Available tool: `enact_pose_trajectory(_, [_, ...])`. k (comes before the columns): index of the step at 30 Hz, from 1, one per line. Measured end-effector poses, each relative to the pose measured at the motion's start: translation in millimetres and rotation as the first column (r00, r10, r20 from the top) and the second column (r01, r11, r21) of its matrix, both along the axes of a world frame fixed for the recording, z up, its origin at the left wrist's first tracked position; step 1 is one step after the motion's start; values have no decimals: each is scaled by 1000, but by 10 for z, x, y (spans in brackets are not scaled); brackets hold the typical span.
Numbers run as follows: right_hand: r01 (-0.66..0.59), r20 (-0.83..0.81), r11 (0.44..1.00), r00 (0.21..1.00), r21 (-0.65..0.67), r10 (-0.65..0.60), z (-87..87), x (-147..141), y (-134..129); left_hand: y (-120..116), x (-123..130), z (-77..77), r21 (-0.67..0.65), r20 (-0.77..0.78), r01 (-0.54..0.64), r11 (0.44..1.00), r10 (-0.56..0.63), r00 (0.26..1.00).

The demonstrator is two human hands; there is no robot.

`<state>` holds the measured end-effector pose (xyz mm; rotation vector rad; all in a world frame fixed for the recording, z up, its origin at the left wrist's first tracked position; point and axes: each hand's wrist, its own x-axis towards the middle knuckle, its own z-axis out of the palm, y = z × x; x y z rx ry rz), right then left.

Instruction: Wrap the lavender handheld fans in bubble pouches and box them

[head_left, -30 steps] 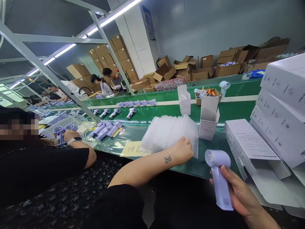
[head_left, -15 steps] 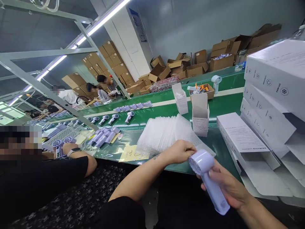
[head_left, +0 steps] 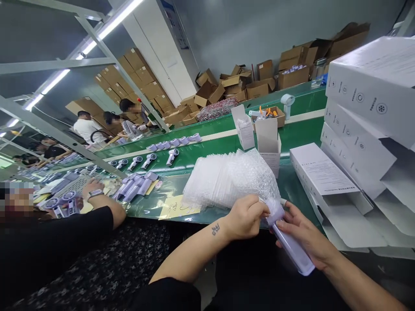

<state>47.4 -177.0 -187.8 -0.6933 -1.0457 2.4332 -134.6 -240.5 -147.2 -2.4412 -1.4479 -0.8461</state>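
Observation:
My right hand (head_left: 306, 235) is closed around the handle of a lilac handheld fan (head_left: 293, 250), which is tilted with its head toward the bench. Clear bubble wrap, apparently a bubble wrap bag (head_left: 264, 179), stands up from the bench and partly covers the fan's head. The fingers of my left hand (head_left: 244, 218) pinch the bag's near edge beside the fan head. Just left of that bag lies a fanned-out stack of bubble wrap bags (head_left: 207, 183). How far the fan head is inside the bag is hard to make out.
White cartons (head_left: 327, 172) are piled at right. Two open white boxes stand behind the bags, near a small parts box (head_left: 279, 117). Lilac fans (head_left: 136, 185) lie left, beside a yellow note (head_left: 173, 207). A co-worker's arm (head_left: 103, 214) reaches in at left.
The fan's head has moved up and forward to the bubble wrap, which now partly covers it. The top bag has been raised at its near end. My view has shifted slightly.

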Motion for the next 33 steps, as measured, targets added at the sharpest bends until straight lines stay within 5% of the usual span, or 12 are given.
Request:
enact_pose_trajectory(6, [89,61,996,994,-11,-88,-43,67,-89,-238,-52,-110,25,-195,117,993,-110,975])
enact_pose_trajectory(11, [-38,-95,971,995,-236,16,-42,-18,-195,-201,119,-61,235,-252,112,966,-51,966])
enact_pose_trajectory(15, [-4,-182,964,982,-265,-46,2,35,-139,-200,135,-48,250,-292,172,953,-96,952])
enact_pose_trajectory(21, [100,-137,956,980,-277,-142,0,90,-130,-206,34,-136,102,32,9,995,-13,999])
enact_pose_trajectory(25, [158,-38,912,982,-380,-186,-73,15,-150,-61,8,-170,-51,332,22,998,-4,943])
enact_pose_trajectory(29, [192,57,880,981,-435,-186,-66,-13,-154,-139,124,-364,98,280,-66,993,36,959])
enact_pose_trajectory(33, [195,-14,925,977,-327,-211,28,33,-187,-372,340,-543,118,226,-46,992,18,974])
